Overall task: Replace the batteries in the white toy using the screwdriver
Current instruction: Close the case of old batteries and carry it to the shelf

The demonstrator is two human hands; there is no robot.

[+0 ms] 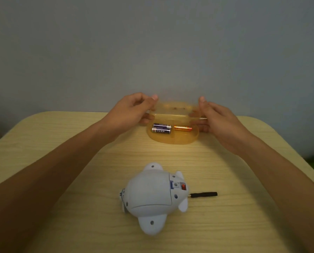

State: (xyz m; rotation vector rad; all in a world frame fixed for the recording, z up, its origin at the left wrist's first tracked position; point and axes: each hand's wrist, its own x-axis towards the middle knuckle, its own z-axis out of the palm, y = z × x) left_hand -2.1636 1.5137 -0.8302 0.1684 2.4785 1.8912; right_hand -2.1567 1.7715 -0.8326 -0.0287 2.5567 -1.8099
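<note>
Nearest: the white toy (152,199) is lying belly-up on the wooden table (61,136), close to the person, with no hand touching it.
Toy cover: its underside panel is looking closed, so the person is judged not yet to be into the unscrewing step; the screw itself is too small to tell.
Screwdriver: the black-handled screwdriver (203,194) is resting flat just beside the toy's right side, its metal tip pointing at the toy, and nobody is holding it.
Farther back: an amber plastic box (172,138) is sitting near the table's far edge, well apart from the toy.
Batteries: two dark batteries (161,128) are lying side by side in the box's left part, and one orange battery (183,128) is lying to their right.
Lid: the clear amber lid (172,109) is standing tilted up above the box's far side.
Left hand: the left hand (132,110) is gripping the lid's left end, fingers curled around it.
Right hand: the right hand (218,118) is gripping the lid's right end in the same way.
Progress: the task is appearing to be at its very start, with the person only opening the battery box.
Remaining: unscrewing the toy, swapping the batteries and closing it up are all looking still to be done.
</note>
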